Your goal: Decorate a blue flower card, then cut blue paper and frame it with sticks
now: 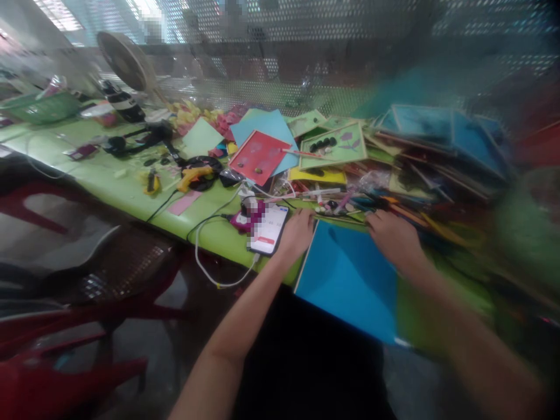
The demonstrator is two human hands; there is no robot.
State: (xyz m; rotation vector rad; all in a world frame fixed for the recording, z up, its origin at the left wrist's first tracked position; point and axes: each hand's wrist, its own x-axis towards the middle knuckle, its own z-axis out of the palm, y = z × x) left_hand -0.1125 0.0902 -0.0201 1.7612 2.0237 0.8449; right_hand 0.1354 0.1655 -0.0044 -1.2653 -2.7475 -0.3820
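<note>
A blue board [350, 274] with a thin pale strip along its left side lies at the table's front edge, partly over my lap. At its far left corner, my left hand [298, 232] is closed, with bent fingers on the edge. My right hand [396, 238] grips the far right corner in the same way, its fingertips partly hidden. A thin pale strip [339, 218] runs along the far edge between both hands. Just left of my left hand lies a lit phone [273, 230] with a white cable plugged in.
Behind the board are loose small pieces [335, 206], a red framed picture [261, 156], a green framed picture [335, 146] and a stack of blue framed boards [441, 131]. Leftward lie a yellow glue gun [195, 176], a fan [125, 61], a green basket [39, 108] and red chairs [56, 379].
</note>
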